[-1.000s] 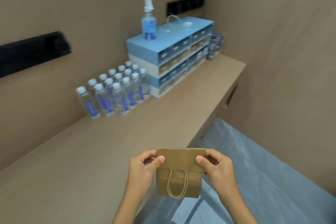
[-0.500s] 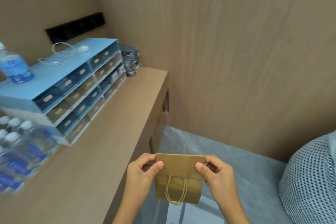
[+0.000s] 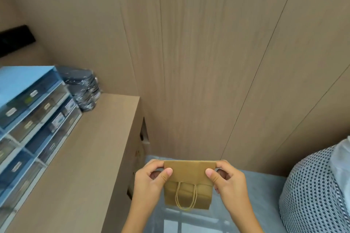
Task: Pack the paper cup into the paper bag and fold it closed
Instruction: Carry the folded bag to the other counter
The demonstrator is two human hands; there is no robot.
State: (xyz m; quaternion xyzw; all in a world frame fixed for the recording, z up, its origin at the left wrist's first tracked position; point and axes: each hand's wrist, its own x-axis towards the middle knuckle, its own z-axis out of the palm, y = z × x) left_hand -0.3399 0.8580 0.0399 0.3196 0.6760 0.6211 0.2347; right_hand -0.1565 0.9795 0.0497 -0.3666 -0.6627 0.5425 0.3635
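A small brown paper bag [image 3: 189,176] hangs in the air at the bottom centre, its top folded over towards me and its twine handles dangling down the front. My left hand [image 3: 151,179] pinches the folded top at its left corner, thumb on the front. My right hand [image 3: 227,179] pinches the right corner the same way. The paper cup is not visible; the bag hides whatever is inside.
A wooden counter [image 3: 85,166] runs along the left, bearing a blue drawer organiser [image 3: 32,111] and a plastic-wrapped dark stack [image 3: 83,89]. Wood-panel walls stand ahead. Below lies a grey-blue sheet [image 3: 255,204], with a dotted pillow [image 3: 312,195] at the right.
The view has swung right: the water bottles and spray bottle have left the frame, the wall and pillow have come in. Both hands keep the same grip on the folded bag.
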